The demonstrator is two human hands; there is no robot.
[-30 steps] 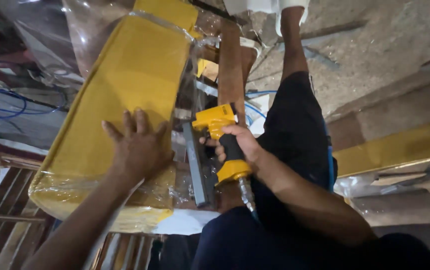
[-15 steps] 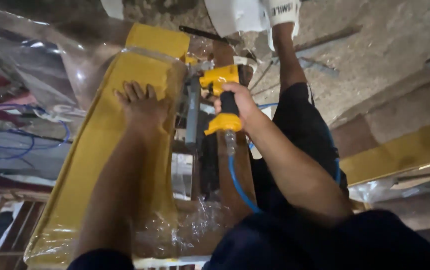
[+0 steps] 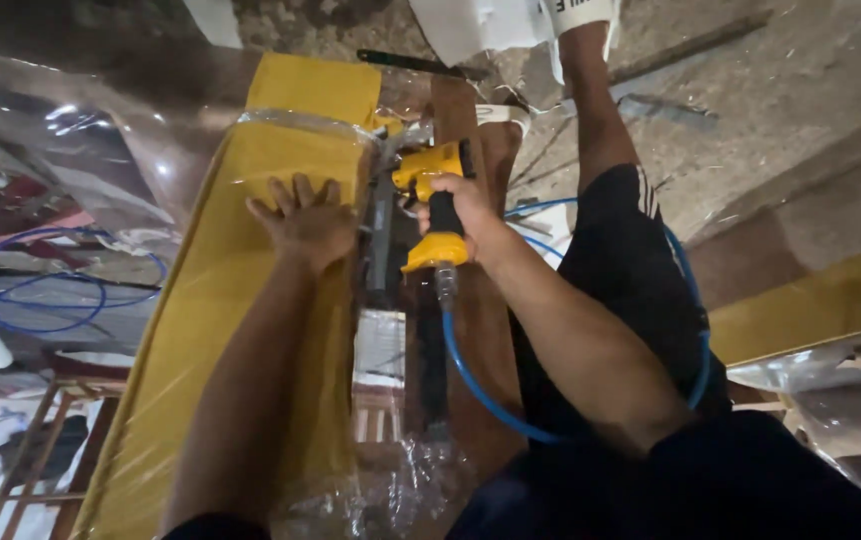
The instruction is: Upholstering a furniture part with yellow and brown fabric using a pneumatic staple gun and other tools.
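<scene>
— Where the left hand [image 3: 308, 222] lies, what under it?

— Flat on the yellow panel [image 3: 250, 300] wrapped in clear plastic film [image 3: 280, 125], palm down. Fingers [image 3: 298, 190] spread apart and stretched straight, gripping nothing, only pressing near the panel's right edge.

— And the right hand [image 3: 460, 212]?

— Closed around the black handle of the yellow pneumatic nail gun [image 3: 432, 200]. Fingers wrapped tight on the grip; cannot tell whether one rests on the trigger.

— Where the gun itself?

— Just beside the panel's right edge, nose turned toward it, above a dark wooden board [image 3: 470, 330]. From the handle bottom, a blue air hose [image 3: 480, 390] curving down and around behind the forearm.

— Anything else near?

— More blue hose coiled at far left [image 3: 40, 290], a bare leg [image 3: 600, 110] of the person on the rough floor [image 3: 750, 110].
</scene>
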